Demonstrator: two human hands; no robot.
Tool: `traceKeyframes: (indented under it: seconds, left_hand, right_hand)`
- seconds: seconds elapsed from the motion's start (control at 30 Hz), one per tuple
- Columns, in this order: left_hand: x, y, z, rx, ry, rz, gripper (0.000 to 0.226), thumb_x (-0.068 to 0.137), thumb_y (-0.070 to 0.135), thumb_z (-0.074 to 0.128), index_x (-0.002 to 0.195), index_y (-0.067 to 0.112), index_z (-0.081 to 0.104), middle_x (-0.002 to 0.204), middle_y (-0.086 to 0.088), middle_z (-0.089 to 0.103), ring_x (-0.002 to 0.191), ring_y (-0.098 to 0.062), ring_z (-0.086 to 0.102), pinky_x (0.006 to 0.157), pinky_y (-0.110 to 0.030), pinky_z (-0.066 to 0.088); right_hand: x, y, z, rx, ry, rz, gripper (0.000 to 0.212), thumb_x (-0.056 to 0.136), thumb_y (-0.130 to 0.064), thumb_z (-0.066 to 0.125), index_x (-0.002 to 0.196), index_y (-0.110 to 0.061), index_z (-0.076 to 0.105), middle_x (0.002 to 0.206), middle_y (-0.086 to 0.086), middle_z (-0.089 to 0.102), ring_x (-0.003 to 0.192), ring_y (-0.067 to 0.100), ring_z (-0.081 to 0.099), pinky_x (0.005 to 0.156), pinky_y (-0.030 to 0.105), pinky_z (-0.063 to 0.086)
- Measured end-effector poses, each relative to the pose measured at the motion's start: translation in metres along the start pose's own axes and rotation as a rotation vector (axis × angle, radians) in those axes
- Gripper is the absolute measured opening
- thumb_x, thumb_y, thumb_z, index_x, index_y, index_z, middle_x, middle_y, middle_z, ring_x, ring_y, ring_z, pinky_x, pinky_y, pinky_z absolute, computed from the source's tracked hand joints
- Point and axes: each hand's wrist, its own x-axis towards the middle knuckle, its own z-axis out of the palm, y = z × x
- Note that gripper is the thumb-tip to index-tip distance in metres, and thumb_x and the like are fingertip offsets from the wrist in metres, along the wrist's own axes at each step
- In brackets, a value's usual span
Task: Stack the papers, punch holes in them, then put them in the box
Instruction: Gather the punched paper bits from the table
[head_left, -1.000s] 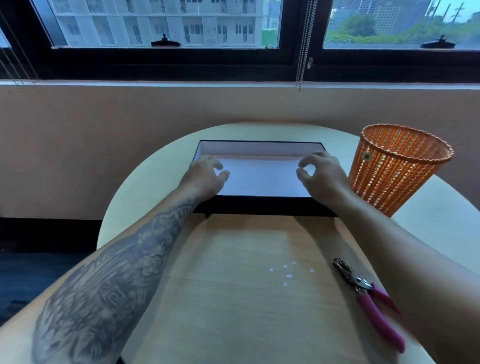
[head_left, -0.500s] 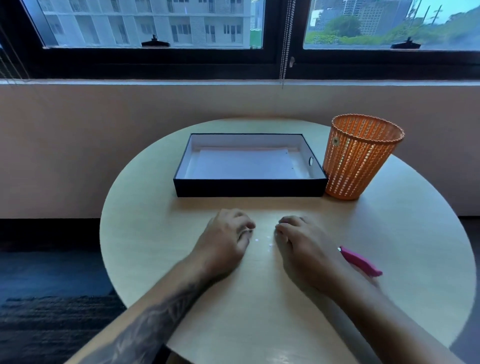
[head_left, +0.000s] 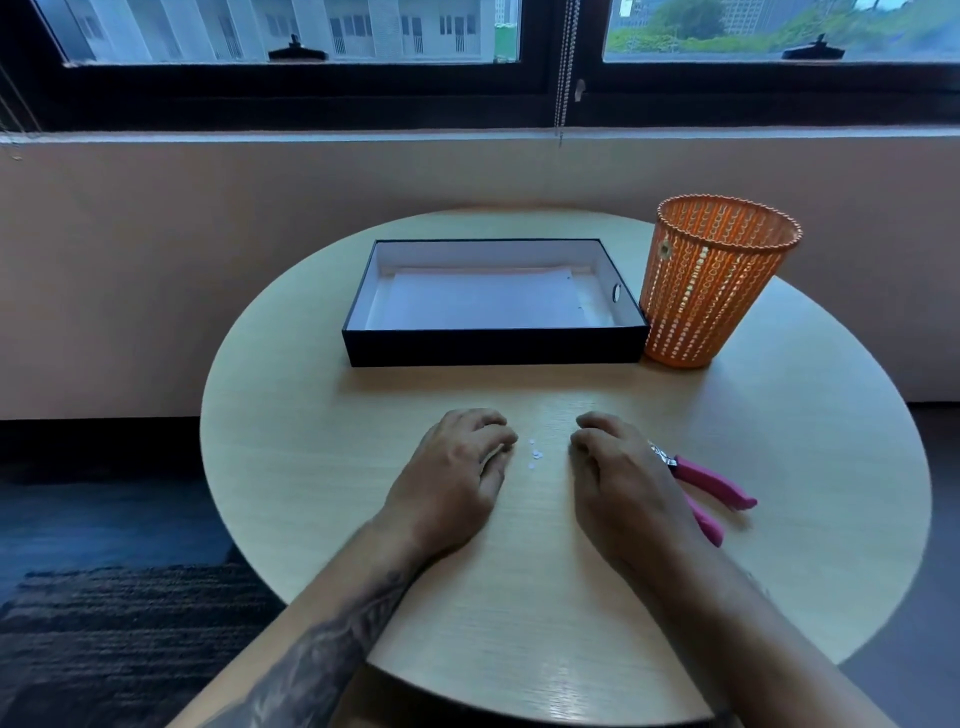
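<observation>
White papers (head_left: 483, 300) lie flat inside the shallow black box (head_left: 493, 353) at the far middle of the round table. My left hand (head_left: 457, 478) and my right hand (head_left: 618, 478) rest palm down on the tabletop, fingers curled, holding nothing. Between the fingertips lie several small white paper dots (head_left: 534, 453). A pink-handled hole punch (head_left: 711, 488) lies just right of my right hand, its metal head partly hidden behind the knuckles.
An orange mesh waste basket (head_left: 711, 280) stands touching the box's right end. The round wooden table (head_left: 805, 467) ends close on all sides. A wall and window sill run behind it; dark carpet lies lower left.
Both hands left the box and drew back to the near tabletop. Since half a second ago they have moved slightly apart, showing the paper dots between them.
</observation>
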Motion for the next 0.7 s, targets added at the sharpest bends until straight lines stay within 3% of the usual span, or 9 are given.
traceKeyframes:
  seconds: [0.07,0.2,0.37,0.53,0.7]
  left_hand:
    - [0.000,0.000,-0.001,0.009,-0.009,0.009,0.020,0.095,0.028,0.056,0.108,0.024,0.071,0.120,0.008,0.064,0.116,-0.013,0.053,0.102,-0.040,0.044]
    - [0.000,-0.001,-0.002,0.051,-0.091,0.054,0.028,0.095,0.033,0.052,0.116,0.031,0.071,0.128,0.009,0.061,0.124,-0.011,0.048,0.107,-0.034,0.039]
    - [0.001,-0.004,0.001,-0.097,0.040,-0.067,0.026,0.091,0.011,0.055,0.110,0.019,0.071,0.119,0.010,0.064,0.115,-0.013,0.054,0.102,-0.037,0.045]
    - [0.000,-0.004,0.001,-0.064,0.022,-0.057,0.025,0.093,0.022,0.052,0.107,0.019,0.071,0.117,0.010,0.064,0.114,-0.011,0.052,0.100,-0.037,0.046]
    - [0.000,-0.001,0.000,-0.019,-0.008,-0.030,0.027,0.093,0.027,0.050,0.106,0.023,0.073,0.117,0.010,0.064,0.113,-0.011,0.052,0.098,-0.038,0.046]
  right_hand:
    - [0.001,0.000,0.000,-0.013,0.000,-0.018,0.019,0.096,-0.014,0.054,0.092,-0.011,0.072,0.115,0.001,0.067,0.111,0.018,0.059,0.092,0.033,0.049]
    - [0.000,0.000,0.001,-0.045,-0.101,-0.149,0.038,0.089,-0.018,0.045,0.110,-0.030,0.075,0.118,-0.006,0.067,0.112,0.017,0.055,0.095,0.035,0.045]
    - [0.004,-0.002,0.001,0.019,-0.046,-0.109,0.037,0.093,-0.031,0.042,0.112,-0.021,0.073,0.114,-0.006,0.070,0.108,0.018,0.058,0.093,0.040,0.047]
    - [0.010,-0.004,0.005,-0.065,-0.114,-0.107,0.046,0.089,-0.025,0.032,0.111,-0.033,0.072,0.111,-0.010,0.064,0.105,0.018,0.052,0.087,0.044,0.047]
    - [0.003,-0.002,0.001,0.036,-0.100,-0.109,0.040,0.090,-0.022,0.039,0.104,-0.035,0.074,0.110,-0.016,0.064,0.105,0.012,0.052,0.088,0.039,0.046]
